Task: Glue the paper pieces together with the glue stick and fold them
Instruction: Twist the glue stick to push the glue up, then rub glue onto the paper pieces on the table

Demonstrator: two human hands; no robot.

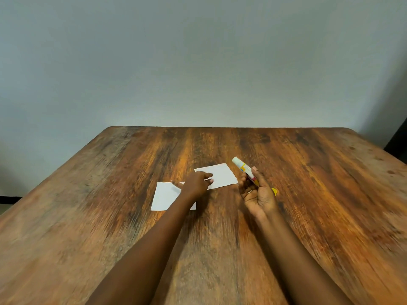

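Observation:
Two white paper pieces lie flat near the middle of the wooden table. The nearer piece is on the left, partly hidden by my left forearm. The farther piece lies to its right. My left hand rests with its fingertips on the near left part of the farther piece. My right hand is raised just right of that piece and grips a glue stick with a white end pointing up and away. A small yellow bit, maybe the cap, shows behind my right hand.
The table's far edge meets a plain grey wall. A dark object stands beyond the table's far right corner.

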